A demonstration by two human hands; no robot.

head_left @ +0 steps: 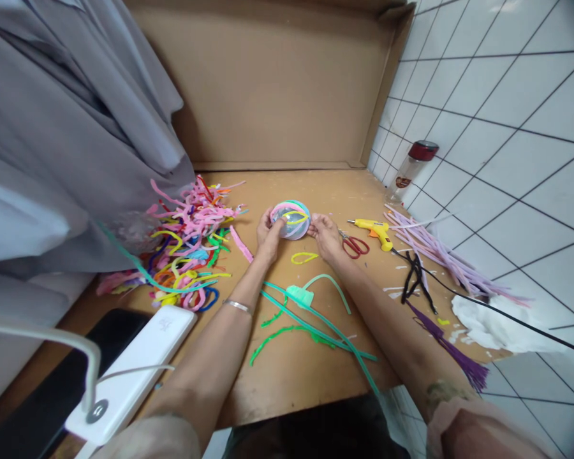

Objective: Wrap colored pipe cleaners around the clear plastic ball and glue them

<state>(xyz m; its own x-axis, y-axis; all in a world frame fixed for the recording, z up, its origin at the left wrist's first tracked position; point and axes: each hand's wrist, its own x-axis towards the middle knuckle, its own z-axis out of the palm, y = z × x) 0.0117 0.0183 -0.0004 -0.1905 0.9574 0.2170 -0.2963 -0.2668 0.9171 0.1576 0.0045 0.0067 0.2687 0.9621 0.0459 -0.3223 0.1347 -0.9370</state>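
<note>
A clear round ball point(293, 228) with pink, teal and yellow pipe cleaner strips around it is held above the middle of the table. My left hand point(270, 234) grips its left side, the thumb lying on its front. At the right edge of the ball, the fingers of my right hand point(324, 233) are pinched together; what they hold, if anything, is too small to make out. Just below the ball lies a yellow pipe cleaner loop point(305, 258). Red-handled scissors point(354, 245) rest beside my right hand.
A heap of coloured pipe cleaners point(196, 236) lies at left, near a white power bank point(134, 376). Green strips point(316, 319) cross the front. To the right are a yellow glue gun point(375, 231), lilac strips point(440, 258), a purple tassel point(452, 347) and a bottle point(409, 172).
</note>
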